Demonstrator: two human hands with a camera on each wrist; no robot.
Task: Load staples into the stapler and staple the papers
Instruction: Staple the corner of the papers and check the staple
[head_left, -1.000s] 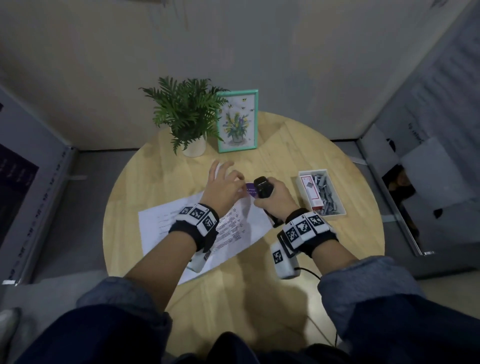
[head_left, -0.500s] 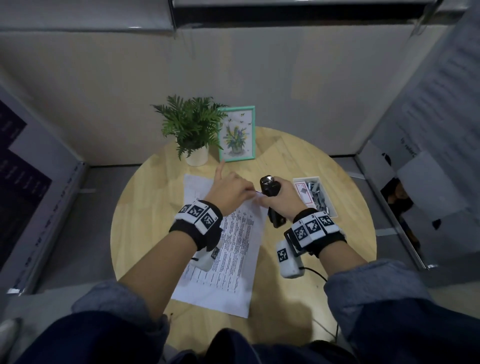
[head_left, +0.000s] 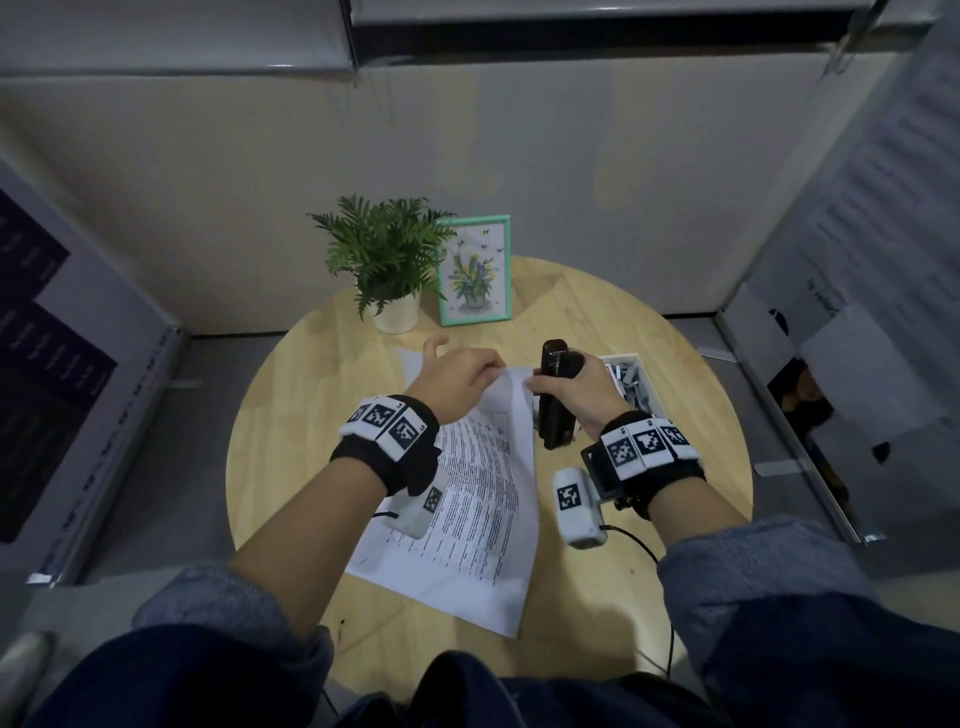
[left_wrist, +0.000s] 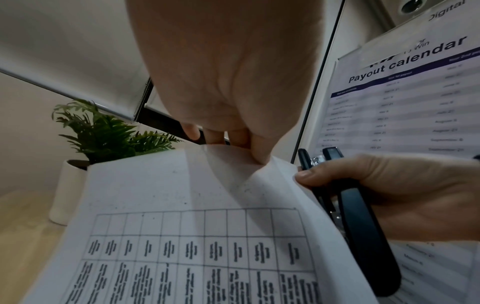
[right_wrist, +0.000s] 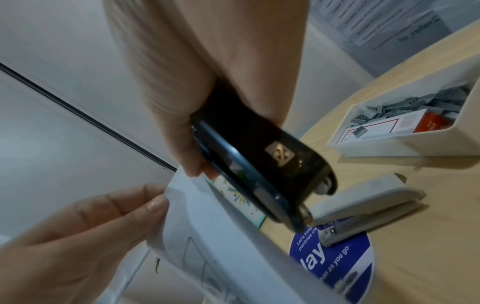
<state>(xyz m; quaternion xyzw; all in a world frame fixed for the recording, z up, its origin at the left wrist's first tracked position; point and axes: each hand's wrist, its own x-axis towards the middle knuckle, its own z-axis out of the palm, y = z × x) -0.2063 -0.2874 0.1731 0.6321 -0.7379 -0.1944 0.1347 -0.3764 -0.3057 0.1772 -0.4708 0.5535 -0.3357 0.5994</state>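
Note:
The printed papers (head_left: 483, 493) lie on the round wooden table (head_left: 311, 415), their far corner lifted. My left hand (head_left: 491, 371) pinches that raised corner (left_wrist: 233, 164) between thumb and fingers. My right hand (head_left: 550, 387) grips a black stapler (head_left: 553, 395) held nose-up just right of the corner, its thumb (left_wrist: 303, 174) touching the paper's edge. In the right wrist view the black stapler (right_wrist: 259, 156) sits in my palm with the paper (right_wrist: 221, 246) beside it. Whether the paper is inside the stapler's mouth is hidden.
A white tray (right_wrist: 389, 148) of loose grey staples and a staple box stands to the right. A grey stapler (right_wrist: 363, 205) lies on a blue round sticker (right_wrist: 335, 257) under my right hand. A potted plant (head_left: 384, 260) and a framed picture (head_left: 475, 270) stand at the back.
The papers have turned from lying sideways to pointing away from me. My left hand now pinches and lifts their far corner, and the stapler has come up beside it.

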